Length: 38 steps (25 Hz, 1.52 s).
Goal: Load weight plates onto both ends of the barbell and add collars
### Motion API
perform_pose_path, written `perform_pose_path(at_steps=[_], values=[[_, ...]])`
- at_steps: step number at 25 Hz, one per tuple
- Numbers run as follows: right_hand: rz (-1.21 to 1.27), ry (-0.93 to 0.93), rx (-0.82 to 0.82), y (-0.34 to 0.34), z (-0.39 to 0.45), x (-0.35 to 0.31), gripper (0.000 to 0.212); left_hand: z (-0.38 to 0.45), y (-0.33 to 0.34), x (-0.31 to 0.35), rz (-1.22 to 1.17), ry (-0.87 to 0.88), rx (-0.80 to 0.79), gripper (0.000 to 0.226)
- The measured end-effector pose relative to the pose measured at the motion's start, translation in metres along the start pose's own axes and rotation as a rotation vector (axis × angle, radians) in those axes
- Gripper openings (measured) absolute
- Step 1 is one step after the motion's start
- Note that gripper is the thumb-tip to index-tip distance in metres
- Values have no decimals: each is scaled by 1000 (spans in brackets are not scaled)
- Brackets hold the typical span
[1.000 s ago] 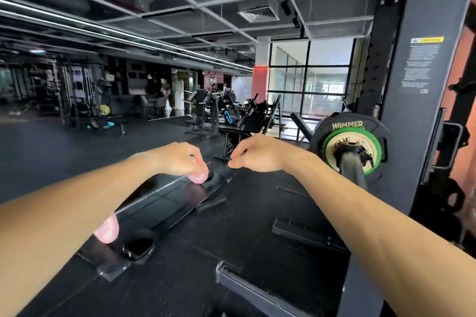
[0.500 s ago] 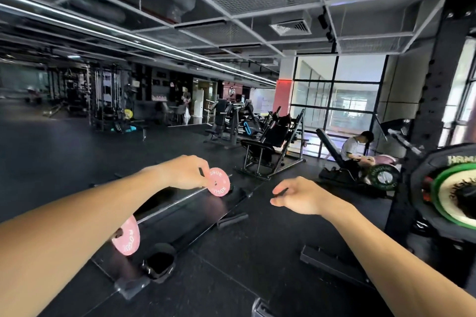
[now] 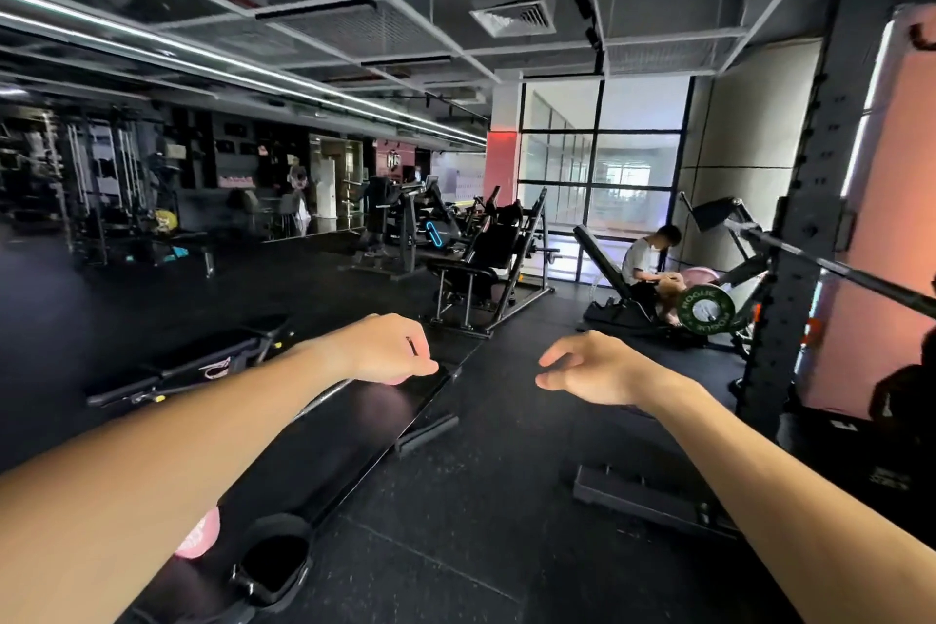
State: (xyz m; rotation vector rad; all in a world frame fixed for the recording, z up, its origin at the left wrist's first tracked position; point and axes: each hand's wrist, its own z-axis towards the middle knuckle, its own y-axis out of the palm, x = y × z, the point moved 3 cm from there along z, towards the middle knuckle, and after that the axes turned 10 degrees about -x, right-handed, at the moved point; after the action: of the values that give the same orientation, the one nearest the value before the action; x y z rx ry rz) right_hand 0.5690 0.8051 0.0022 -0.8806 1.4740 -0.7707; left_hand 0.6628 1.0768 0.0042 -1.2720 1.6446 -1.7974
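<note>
A silver barbell (image 3: 324,395) lies low over a glossy black platform (image 3: 354,446), running from under my left forearm toward the far end. A small pink plate (image 3: 200,535) sits on its near end, partly hidden by my arm. My left hand (image 3: 390,350) is closed at the bar's far end on a second small pink plate (image 3: 400,381); only a pink sliver shows under the fingers. My right hand (image 3: 592,370) hovers to the right, apart from the bar, fingers spread and holding nothing. No collar can be made out.
A black round piece (image 3: 273,557) lies beside the near pink plate. A rack upright (image 3: 805,243) with a bar (image 3: 835,269) stands at the right. A flat bench (image 3: 192,370) is left; a seated person (image 3: 643,264) and a green plate (image 3: 705,309) are behind.
The view has swung left, taking the rack's loaded green and black plates out of sight. My right hand has drawn away from my left and opened. My left hand now covers the pink plate.
</note>
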Motion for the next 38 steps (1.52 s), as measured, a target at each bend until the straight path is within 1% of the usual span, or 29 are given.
perform_pose_path(at_steps=[3,6,10,15,19,24,26,28,31,35,38], values=[[23,8,17,-11,64,19,17,65,-15,-22,9,5,3,27],[27,33,39,-33,142,36,16,143,-43,-39,-20,15,12,33],[14,68,84,-64,237,50,16,235,-78,-56,-28,63,40,22],[5,119,96,-81,361,73,25,358,-102,-100,-28,96,0,19],[11,171,120,-91,453,99,29,463,-114,-142,-33,175,-26,19],[-5,283,174,-120,572,122,28,616,-150,-183,-27,269,-93,21],[-7,317,211,-139,609,131,24,674,-165,-185,-56,319,-83,22],[-9,352,220,-156,646,144,22,730,-170,-182,-82,360,-113,23],[-55,409,211,-179,705,176,27,817,-167,-172,-56,413,-169,22],[-62,429,247,-215,786,239,31,937,-163,-157,-34,448,-189,19],[-59,422,260,-251,855,304,28,1040,-163,-136,-31,466,-195,19]])
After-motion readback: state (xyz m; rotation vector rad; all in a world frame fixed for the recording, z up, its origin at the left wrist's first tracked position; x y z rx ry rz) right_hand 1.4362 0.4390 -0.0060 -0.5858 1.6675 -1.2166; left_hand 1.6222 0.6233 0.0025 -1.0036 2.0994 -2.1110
